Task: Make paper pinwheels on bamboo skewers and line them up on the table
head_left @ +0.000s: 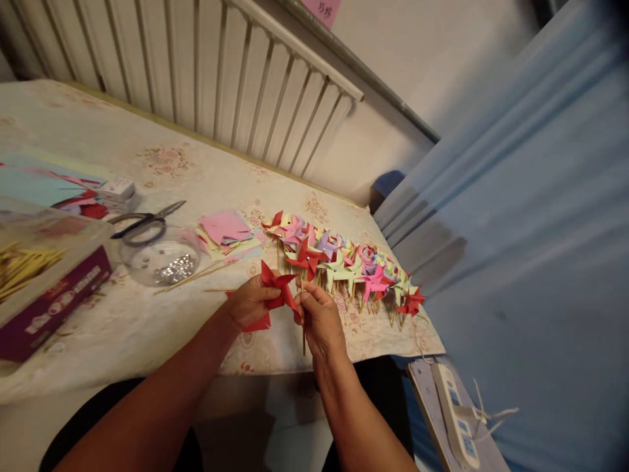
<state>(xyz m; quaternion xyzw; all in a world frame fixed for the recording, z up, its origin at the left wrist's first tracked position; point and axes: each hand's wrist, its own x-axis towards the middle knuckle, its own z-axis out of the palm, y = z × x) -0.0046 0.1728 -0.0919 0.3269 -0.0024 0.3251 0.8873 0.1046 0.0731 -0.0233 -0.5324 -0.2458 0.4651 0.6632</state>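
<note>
- Nearest to me, both forearms reach up from the bottom edge toward the table (147,341), which wears a pale cloth with a faded flower print.
- My left hand (251,303) is closed around the red paper pinwheel (276,295), thumb and fingers pinching its folded blades just above the table's near edge.
- My right hand (319,318) is pinched narrow on the thin wooden stick (303,341), which stands nearly upright and pokes out below my fingers; its top meets the red pinwheel.
- Just beyond my hands lies a row of finished pinwheels (344,259) in red, pink, purple, yellow and pale green, sticks pointing toward me, running off to the right corner of the table.
- Left of that row sits a loose stack of coloured paper squares (226,231), pink on top.
- A clear round tub (160,259) holds something small and shiny; black-handled scissors (145,221) rest across its rim.
- Loose sticks (196,275) lie on the cloth beside the tub.
- At far left a maroon box (54,298) carries white printing, too blurred for me to read; yellowish sticks lie in it.
- A small white box (116,190) lies farther back, its print unreadable.
- Lower right, off the table, a white power strip (457,419) lies on a board.
- A pink note (322,9) with handwriting hangs at the top; I cannot make it out.
</note>
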